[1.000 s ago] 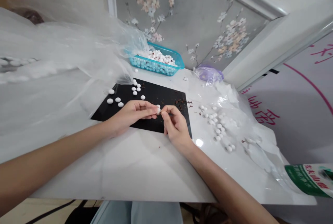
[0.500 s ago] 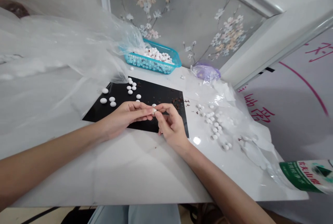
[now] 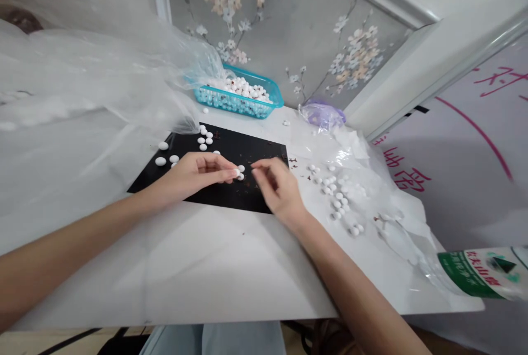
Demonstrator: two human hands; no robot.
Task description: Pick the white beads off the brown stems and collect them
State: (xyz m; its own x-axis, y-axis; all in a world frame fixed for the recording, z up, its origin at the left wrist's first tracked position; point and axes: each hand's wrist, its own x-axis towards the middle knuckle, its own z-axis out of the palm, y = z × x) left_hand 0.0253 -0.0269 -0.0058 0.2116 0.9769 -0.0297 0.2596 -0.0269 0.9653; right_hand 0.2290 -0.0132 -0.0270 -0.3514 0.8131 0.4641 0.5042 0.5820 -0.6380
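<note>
Over the black mat [image 3: 223,195], my left hand [image 3: 200,175] pinches a small white egg-shaped piece [image 3: 236,172] between thumb and fingers. Two more white pieces [image 3: 241,168] show just beyond those fingertips. My right hand [image 3: 278,186] is a short way to the right, its thumb and forefinger nearly together; whatever they hold, if anything, is too small to make out. Further white pieces [image 3: 160,161] lie at the mat's left side, some partly hidden by my left hand. Small brown bits [image 3: 217,135] are scattered on the mat.
A blue basket [image 3: 235,107] full of white pieces stands at the back. Clear plastic [image 3: 103,69] covers the left. Rightward lie loose white pieces [image 3: 338,201], a purple bag [image 3: 322,115] and a bottle [image 3: 474,272] on its side by the table's edge.
My hands, together at a white piece before, are now apart. The right hand has drawn back to the right; the left keeps its pinch. The view has shifted slightly.
</note>
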